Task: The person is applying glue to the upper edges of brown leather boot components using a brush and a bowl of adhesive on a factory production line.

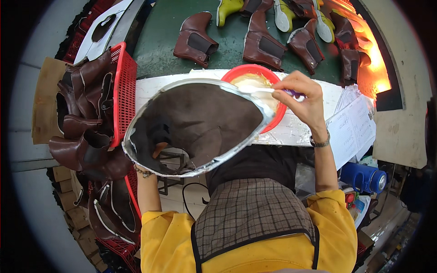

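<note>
My left hand [160, 148] is mostly hidden behind a brown leather boot upper [195, 118], whose wide opening faces me, showing dark lining. What looks like a finger shows through a gap in it; the hand supports the upper from below. A whitish coating runs along its edge. In my right hand [300, 93], closed in a pinch, is a brush [260, 89] with a white front part and a purple handle end. The brush's tip meets the upper's right edge, over a red bowl [281, 116] of cream-coloured paste.
Left stands a red basket [124, 95] heaped with brown boot uppers; more uppers [111, 214] lie in one below. Brown boots [264, 43] and yellow-green shoe lasts [283, 16] sit on the green surface, beside a glowing orange heater [373, 50]. Papers [350, 132] and a blue flask [362, 177] are right.
</note>
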Motion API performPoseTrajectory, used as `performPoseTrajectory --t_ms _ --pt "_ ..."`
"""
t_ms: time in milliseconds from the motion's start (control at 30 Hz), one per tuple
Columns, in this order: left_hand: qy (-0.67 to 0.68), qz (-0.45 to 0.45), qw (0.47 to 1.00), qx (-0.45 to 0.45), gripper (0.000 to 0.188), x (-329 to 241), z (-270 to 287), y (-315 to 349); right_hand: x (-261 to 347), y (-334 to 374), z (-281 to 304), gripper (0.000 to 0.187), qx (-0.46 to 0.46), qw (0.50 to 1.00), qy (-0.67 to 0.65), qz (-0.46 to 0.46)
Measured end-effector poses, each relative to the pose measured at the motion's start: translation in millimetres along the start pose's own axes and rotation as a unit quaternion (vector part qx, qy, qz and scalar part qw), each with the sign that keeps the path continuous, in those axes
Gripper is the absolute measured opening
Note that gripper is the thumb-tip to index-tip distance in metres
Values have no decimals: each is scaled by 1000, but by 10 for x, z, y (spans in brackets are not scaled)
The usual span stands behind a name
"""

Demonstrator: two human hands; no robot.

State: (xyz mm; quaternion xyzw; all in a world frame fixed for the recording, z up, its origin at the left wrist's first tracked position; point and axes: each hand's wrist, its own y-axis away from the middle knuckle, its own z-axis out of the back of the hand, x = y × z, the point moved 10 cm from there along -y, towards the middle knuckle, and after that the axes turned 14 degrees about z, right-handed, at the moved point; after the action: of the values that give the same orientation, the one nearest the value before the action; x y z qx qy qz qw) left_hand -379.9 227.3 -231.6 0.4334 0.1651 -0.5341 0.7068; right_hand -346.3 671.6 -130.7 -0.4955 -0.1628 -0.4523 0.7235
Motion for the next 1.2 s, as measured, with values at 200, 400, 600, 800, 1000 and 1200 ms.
performPoseTrajectory --t_ms 200,400,600,800,1000,1200 --pt "95 -1 993 76 93 -235 -431 -107 141 -338 -204 13 37 992 -81 83" --pt "211 9 966 147 93 -371 -794 -37 223 -569 -293 15 98 983 -101 121" --pt "322 1 919 228 94 -471 -1111 143 441 -766 -595 16 175 958 -105 202" --pt "413 -18 853 319 94 -582 -1356 291 502 -846 -912 15 193 945 -106 242" --pt "499 -52 767 401 94 -550 -973 243 263 -754 -320 15 62 985 -75 143" --pt "533 -140 760 346 93 -860 -404 -269 -1247 648 252 23 -226 944 -160 -180"
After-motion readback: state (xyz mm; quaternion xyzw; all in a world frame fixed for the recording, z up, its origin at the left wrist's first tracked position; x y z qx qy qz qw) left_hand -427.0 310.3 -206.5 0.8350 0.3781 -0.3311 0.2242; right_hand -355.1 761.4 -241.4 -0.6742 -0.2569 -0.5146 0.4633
